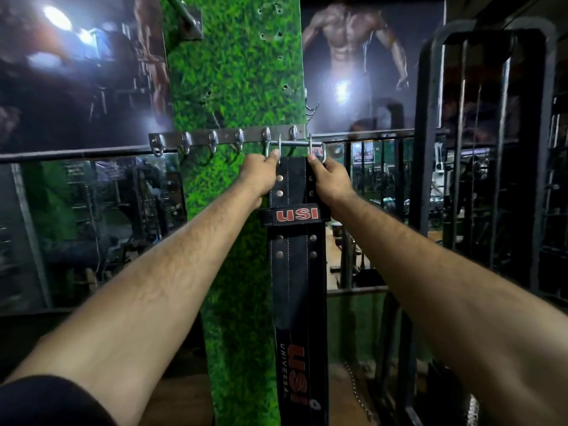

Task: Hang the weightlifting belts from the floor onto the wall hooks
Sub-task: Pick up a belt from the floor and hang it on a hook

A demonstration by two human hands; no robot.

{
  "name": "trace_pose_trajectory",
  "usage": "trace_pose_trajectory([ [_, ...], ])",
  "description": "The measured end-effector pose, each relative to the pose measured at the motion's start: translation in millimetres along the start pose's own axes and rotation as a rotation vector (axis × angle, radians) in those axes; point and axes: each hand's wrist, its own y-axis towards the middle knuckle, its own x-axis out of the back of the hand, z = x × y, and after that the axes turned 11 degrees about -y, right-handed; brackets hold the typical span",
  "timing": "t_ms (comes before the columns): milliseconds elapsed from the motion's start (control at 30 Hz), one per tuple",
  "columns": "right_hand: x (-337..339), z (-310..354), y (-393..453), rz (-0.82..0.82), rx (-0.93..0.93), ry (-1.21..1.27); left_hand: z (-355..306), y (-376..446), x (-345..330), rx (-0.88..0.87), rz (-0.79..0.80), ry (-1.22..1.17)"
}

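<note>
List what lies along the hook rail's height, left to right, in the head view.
Empty hooks → left hand → belt → right hand → black machine frame.

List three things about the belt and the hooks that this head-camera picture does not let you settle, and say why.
- Head view: the black belt runs off the bottom edge, so its lower end is cut off.
- Head view: the buckle is partly hidden by the left hand and right hand; whether it sits on a hook of the hook rail is unclear.
- Head view: the floor is out of view, so other belts cannot be counted.
</note>
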Motion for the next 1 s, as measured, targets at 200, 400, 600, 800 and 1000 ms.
trace_pose_trajectory([
  [200, -3, -1, 42, 0.003, -0.005, -0.138, -1, 29, -11, -0.005, -0.046, 0.001],
  [400, -9, -25, 48, 0.029, -0.065, -0.167, 22, 36, -18, 0.033, -0.042, 0.036],
  [600, -13, -39, 28, -0.051, -0.070, -0.117, 51, 18, -23, 0.030, -0.020, -0.198],
  [800, -27, -79, -29, -0.064, -0.192, 0.120, 92, -30, -23, 0.094, 0.036, -0.451],
  [1000, -39, -93, -64, -0.179, -0.179, 0.086, 108, -64, -30, 0.112, -0.054, -0.665],
])
